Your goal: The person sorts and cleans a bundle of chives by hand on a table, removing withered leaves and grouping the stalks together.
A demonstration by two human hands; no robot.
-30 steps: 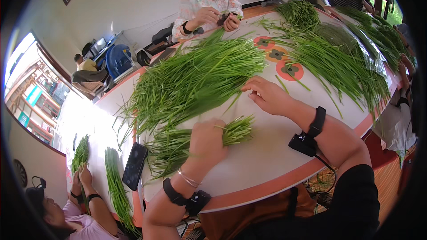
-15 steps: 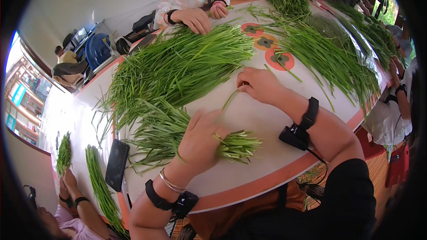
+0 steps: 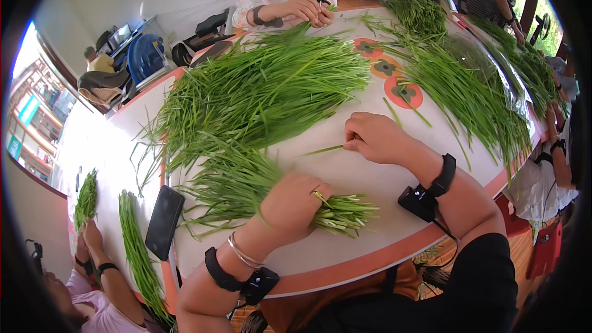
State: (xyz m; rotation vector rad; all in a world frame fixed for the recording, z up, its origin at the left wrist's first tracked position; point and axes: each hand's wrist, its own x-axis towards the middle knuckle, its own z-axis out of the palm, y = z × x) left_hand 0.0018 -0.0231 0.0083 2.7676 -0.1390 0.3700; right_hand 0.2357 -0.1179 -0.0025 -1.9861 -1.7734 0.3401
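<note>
My left hand (image 3: 291, 205) is wrapped round a bunch of garlic chives (image 3: 231, 179) near its pale cut ends. Those ends stick out to the right of the fist, while the green leaves fan out leftward on the white table (image 3: 345, 176). Further right, my right hand (image 3: 379, 139) pinches a single chive stalk (image 3: 324, 150) between thumb and fingers, its free length pointing left above the tabletop. A large heap of loose chives (image 3: 265, 86) lies just beyond both hands.
Across the table a person's hands (image 3: 308, 10) hold some stalks. At left lie a black phone (image 3: 164, 222) and a separate chive bunch (image 3: 139, 253); another person holds a bunch (image 3: 86, 200) there. More chives (image 3: 462, 86) spread at the right, beside clear plastic sheeting.
My left hand's fingers have closed down round the bunch, where they were raised and blurred before. The stalk in my right hand has swung from slanting down to lying nearly level. The view has shifted slightly.
</note>
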